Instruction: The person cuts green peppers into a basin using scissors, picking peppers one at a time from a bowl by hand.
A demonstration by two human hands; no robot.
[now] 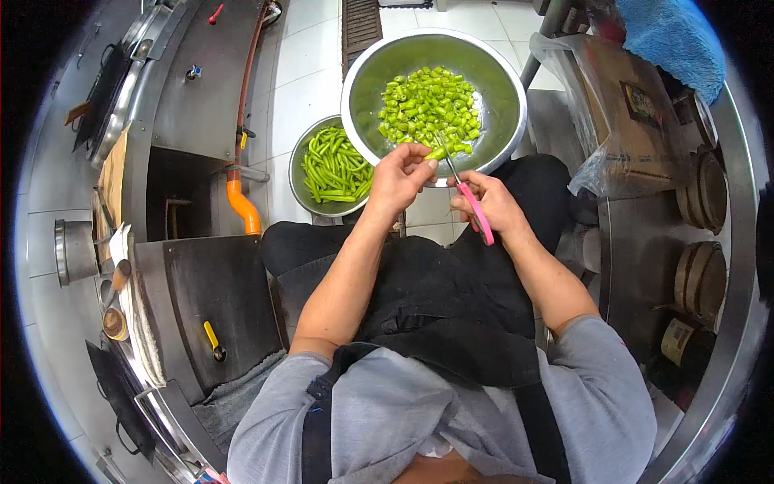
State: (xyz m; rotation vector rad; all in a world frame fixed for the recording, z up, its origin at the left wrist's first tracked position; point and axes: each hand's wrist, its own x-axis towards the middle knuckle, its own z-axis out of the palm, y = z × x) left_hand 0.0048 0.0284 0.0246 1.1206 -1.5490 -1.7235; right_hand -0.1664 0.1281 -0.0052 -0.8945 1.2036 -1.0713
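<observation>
My left hand point(401, 179) pinches a green pepper point(438, 153) over the near rim of a large metal bowl point(352, 97). Pink-handled scissors point(476, 211) are in my right hand point(493, 206), their blades pointing up to the pepper. Cut green pieces point(431, 105) lie inside the large bowl. Left of it, a smaller metal bowl point(297, 173) holds long whole green peppers point(334, 165).
Dark metal equipment point(218, 298) with an orange pipe point(242, 206) stands on the left. A plastic-wrapped box point(637, 121) and a blue cloth point(677, 40) are at the upper right. White tiles point(302, 40) cover the floor.
</observation>
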